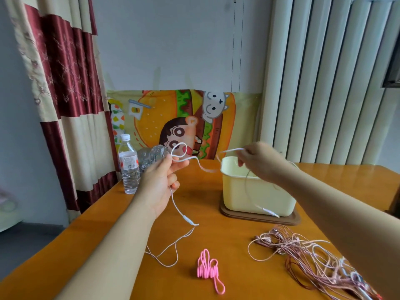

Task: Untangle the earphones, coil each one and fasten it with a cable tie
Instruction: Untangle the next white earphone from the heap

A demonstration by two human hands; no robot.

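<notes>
The left hand [160,182] grips a white earphone cable [187,220] above the table [205,198]; the blurred right hand [259,161] seemingly pinches its end.

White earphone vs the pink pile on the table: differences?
The white earphone is one cable, held up between the left hand and right hand, its tail on the table; the pink earphone tangle is many cables knotted together, lying flat and untouched. The white earphone is white; the pink earphone tangle is pink and reddish-brown. Shared: neither is coiled or tied.
</notes>
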